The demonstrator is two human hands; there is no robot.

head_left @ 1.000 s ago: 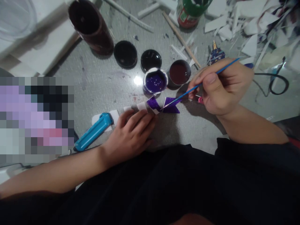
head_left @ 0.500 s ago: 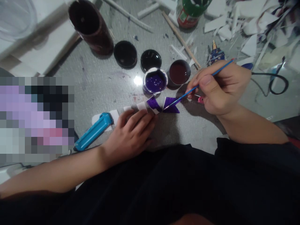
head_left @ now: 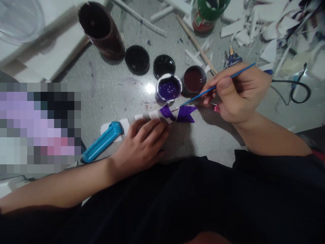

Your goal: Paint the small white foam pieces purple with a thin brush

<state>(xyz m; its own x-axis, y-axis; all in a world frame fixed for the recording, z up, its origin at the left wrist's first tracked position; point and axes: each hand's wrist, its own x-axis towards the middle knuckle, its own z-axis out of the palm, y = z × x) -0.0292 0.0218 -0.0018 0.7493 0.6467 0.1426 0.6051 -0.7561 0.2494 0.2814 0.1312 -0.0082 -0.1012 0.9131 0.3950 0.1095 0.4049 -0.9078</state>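
My right hand point(head_left: 236, 93) pinches a thin blue paintbrush point(head_left: 194, 98). The brush tip is at the right edge of a small piece point(head_left: 166, 112) partly coated in purple, with white showing at its lower end. Just right of it lies a purple notched piece point(head_left: 186, 114). My left hand point(head_left: 142, 144) lies palm down, fingers stretched, their tips by small white pieces point(head_left: 154, 114). Whether they press on these is unclear. Behind stand an open jar of purple paint point(head_left: 168, 88) and a cup of dark reddish liquid point(head_left: 194, 79).
A blue utility knife point(head_left: 101, 142) lies left of my left hand. Two black lids point(head_left: 137, 59), a dark tall container point(head_left: 103, 34), a green-topped jar point(head_left: 209, 15) and a wooden stick point(head_left: 195, 42) are farther back. White scraps point(head_left: 269, 20) pile up at right.
The brush tip has moved left and slightly away from me, from the notched purple piece to the partly coated one. My left hand has stayed in place.
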